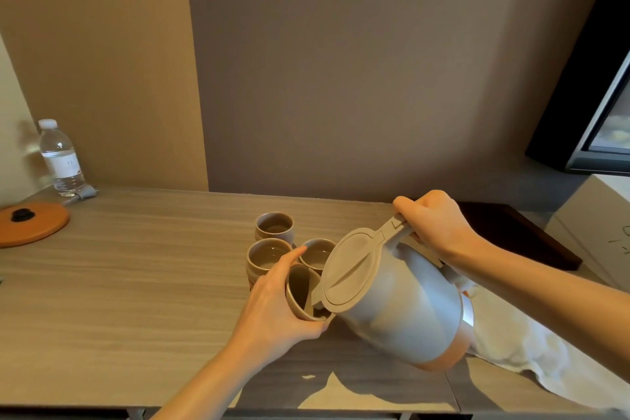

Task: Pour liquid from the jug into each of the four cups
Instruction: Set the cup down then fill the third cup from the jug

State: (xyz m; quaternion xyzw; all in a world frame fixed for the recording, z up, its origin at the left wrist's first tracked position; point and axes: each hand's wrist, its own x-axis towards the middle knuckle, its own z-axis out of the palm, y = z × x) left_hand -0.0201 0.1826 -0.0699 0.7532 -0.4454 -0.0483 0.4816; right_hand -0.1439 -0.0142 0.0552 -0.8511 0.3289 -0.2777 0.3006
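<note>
While left hand (pixel 272 310) tilts cup (pixel 301 293), right hand (pixel 433 222) tips jug (pixel 402 303)

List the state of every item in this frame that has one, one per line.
jug: lid shut, tilted, spout over held cup
held cup: tilted toward jug
three cups: upright on table
water bottle: capped, upright
left hand: gripping cup
right hand: gripping jug handle
</note>
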